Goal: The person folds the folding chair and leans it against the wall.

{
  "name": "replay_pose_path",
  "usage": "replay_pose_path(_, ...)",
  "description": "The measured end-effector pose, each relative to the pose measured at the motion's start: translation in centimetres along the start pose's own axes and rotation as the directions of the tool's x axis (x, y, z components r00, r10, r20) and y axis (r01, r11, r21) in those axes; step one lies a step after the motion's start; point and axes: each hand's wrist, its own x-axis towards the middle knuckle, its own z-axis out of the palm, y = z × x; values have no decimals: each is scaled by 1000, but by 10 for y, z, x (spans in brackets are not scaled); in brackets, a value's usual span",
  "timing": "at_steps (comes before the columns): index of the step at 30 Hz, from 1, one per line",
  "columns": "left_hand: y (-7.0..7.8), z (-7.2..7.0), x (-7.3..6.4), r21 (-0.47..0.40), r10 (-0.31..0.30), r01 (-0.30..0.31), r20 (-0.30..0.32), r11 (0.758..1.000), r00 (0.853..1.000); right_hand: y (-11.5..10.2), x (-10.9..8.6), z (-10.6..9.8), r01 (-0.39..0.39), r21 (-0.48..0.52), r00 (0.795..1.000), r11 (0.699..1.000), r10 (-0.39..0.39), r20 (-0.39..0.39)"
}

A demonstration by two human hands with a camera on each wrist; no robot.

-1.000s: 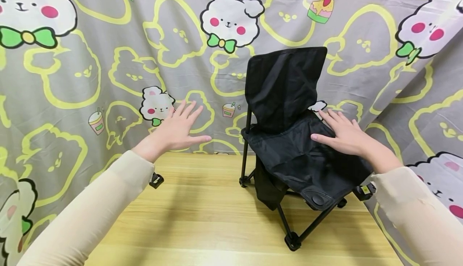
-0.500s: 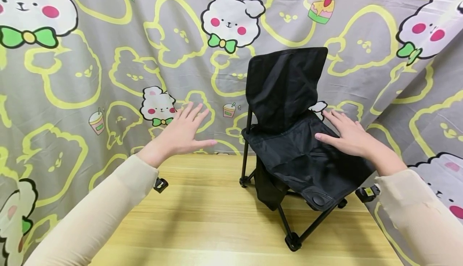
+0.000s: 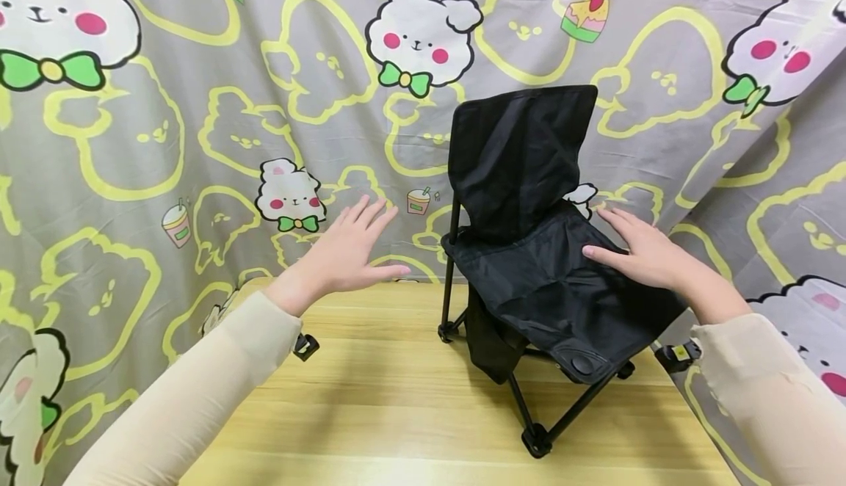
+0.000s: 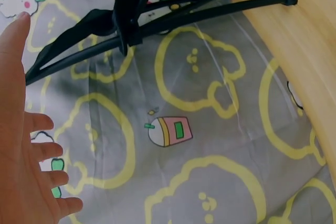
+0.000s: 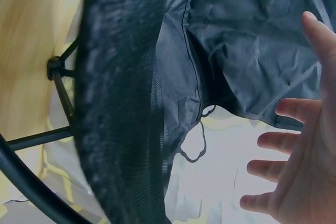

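Note:
A black folding chair [image 3: 515,170] with a fabric back and seat stands unfolded on the wooden floor, right of centre. My left hand [image 3: 344,251] hovers left of the chair, fingers spread and thumb pointing toward it, holding nothing. Over the right part of the seat [image 3: 548,273] is my right hand [image 3: 644,251], fingers stretched out, overlapping the fabric in the head view. In the left wrist view the hand [image 4: 21,145] is beside the chair's dark frame bars [image 4: 173,17]. The right wrist view has the hand [image 5: 299,156] near the chair's back panel [image 5: 252,40], its fingers loose.
A grey curtain [image 3: 231,104] printed with white and yellow cartoon animals hangs behind and on both sides. The light wooden floor [image 3: 330,412] extends under the chair. A fabric pouch [image 3: 492,346] hangs from the seat's left side, above the black legs [image 3: 571,416].
My left hand has drifted right and slightly down toward the chair. The right hand has shifted a little to the right. The chair has stayed in place.

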Motion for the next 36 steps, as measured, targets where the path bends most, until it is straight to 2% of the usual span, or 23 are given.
replay_pose_path(12,14,11,0,-17,52,-53,-30,998,998,8,-6,6,-35,34,999,999,34,26)
replay_pose_path(17,18,18,-1,-46,66,-67,-31,997,997,12,-9,9,-31,49,999,998,30,25)
replay_pose_path(27,25,34,0,-69,118,-123,-71,990,990,19,-13,9,-45,44,999,998,44,29)
replay_pose_path(36,38,42,1,-93,149,-157,-86,983,985,27,-16,11,-39,35,999,999,39,0)
